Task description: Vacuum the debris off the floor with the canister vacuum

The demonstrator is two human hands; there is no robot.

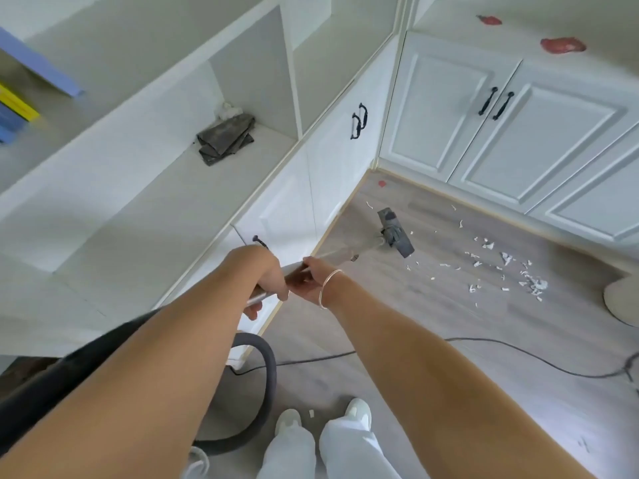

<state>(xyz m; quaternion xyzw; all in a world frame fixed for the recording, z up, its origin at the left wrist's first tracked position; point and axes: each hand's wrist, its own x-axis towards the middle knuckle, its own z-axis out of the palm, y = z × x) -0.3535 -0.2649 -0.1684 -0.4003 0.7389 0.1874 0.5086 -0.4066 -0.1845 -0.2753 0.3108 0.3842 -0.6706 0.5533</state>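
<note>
Both arms outstretched — left hand [268, 281], right hand [311, 280] gripping wand [340, 253].

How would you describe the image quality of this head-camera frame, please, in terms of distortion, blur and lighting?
Head view: wide-angle distortion bows the cabinet doors and shelf edges toward the frame borders; forearms near the lens and the books at far left look soft and smeared; the floor head and white debris are fairly sharp; lighting is even, soft daylight, with only faint shadows and no harsh glare.
</note>
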